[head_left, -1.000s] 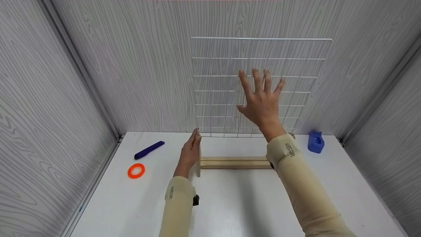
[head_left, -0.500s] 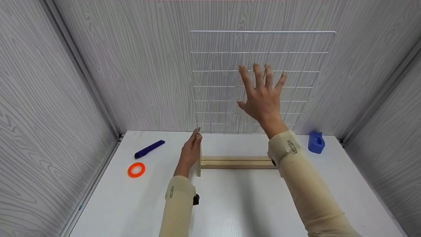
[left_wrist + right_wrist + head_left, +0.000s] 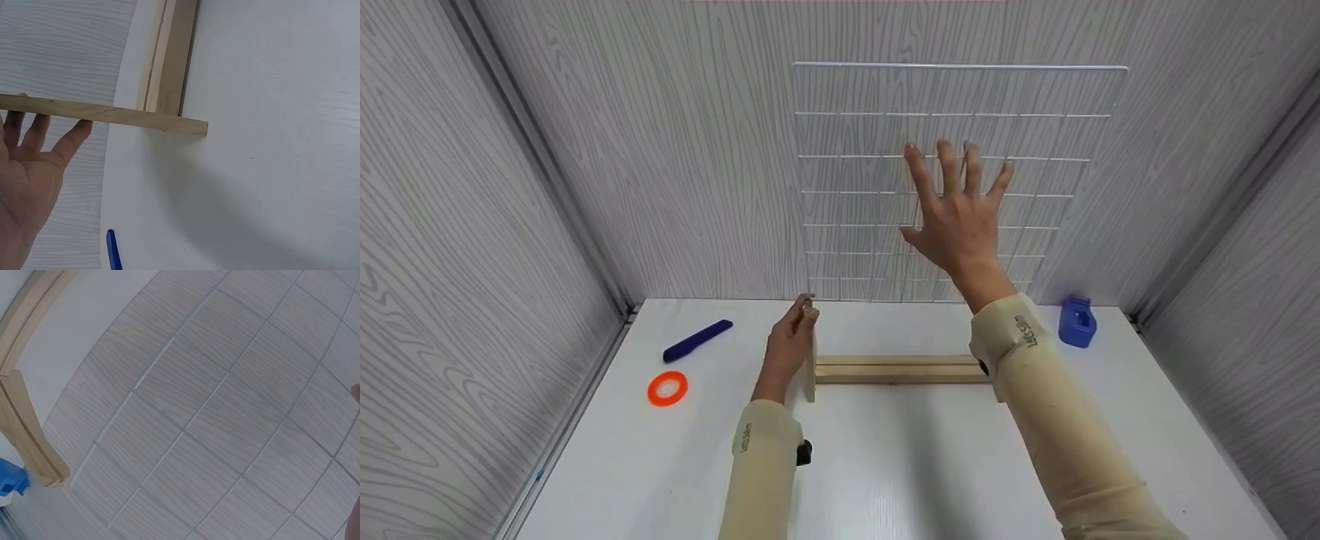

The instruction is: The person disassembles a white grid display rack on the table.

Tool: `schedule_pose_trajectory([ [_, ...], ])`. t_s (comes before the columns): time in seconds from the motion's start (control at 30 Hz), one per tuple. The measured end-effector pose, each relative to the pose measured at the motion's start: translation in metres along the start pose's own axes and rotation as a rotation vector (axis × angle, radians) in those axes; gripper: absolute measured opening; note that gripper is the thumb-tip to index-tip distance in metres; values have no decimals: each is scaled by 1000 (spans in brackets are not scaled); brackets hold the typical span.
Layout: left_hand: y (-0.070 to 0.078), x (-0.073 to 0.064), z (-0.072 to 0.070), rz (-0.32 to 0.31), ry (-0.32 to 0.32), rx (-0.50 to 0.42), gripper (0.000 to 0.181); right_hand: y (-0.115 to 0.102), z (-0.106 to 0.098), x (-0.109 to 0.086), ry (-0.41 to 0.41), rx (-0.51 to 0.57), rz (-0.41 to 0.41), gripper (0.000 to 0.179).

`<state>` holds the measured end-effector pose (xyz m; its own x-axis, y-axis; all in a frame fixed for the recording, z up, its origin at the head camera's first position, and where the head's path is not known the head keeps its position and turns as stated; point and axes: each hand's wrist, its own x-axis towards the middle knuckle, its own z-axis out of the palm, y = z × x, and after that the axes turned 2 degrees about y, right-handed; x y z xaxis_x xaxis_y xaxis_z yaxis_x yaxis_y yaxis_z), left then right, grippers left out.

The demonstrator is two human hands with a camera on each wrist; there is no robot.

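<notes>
A white wire grid panel point(image 3: 855, 191) stands upright at the back wall, behind a wooden stand point(image 3: 904, 373) with two side boards joined by a double crossbar. My left hand point(image 3: 787, 345) holds the far end of the left side board point(image 3: 121, 114), fingertips touching its face in the left wrist view. My right hand point(image 3: 958, 225) lies spread over the middle of the grid, fingers straight and apart. In the right wrist view the right side board point(image 3: 31, 433) shows a groove along its edge. Whether the grid's lower edge meets the boards cannot be told.
On the white table's left lie a dark blue, stick-shaped object point(image 3: 697, 340) and an orange ring point(image 3: 667, 388). A blue tape dispenser point(image 3: 1077, 322) stands at the back right. Grey wood-patterned walls point(image 3: 697, 150) enclose the back and sides.
The grid's top and bottom edges have risen in the head view, and my right hand has moved slightly up with it. My left hand stays at the side board's end.
</notes>
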<state>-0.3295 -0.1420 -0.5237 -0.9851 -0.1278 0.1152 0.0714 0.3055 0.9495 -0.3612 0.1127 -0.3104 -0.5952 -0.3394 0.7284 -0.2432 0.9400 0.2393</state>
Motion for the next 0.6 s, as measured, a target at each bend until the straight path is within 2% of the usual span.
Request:
schedule_pose_trajectory([
  [0.27,0,2,-3,-22,0,-48,49,3,-1,0,29,9,6,121],
  [0.6,-2,1,-8,-56,10,-58,44,11,-1,-3,10,1,24,121],
])
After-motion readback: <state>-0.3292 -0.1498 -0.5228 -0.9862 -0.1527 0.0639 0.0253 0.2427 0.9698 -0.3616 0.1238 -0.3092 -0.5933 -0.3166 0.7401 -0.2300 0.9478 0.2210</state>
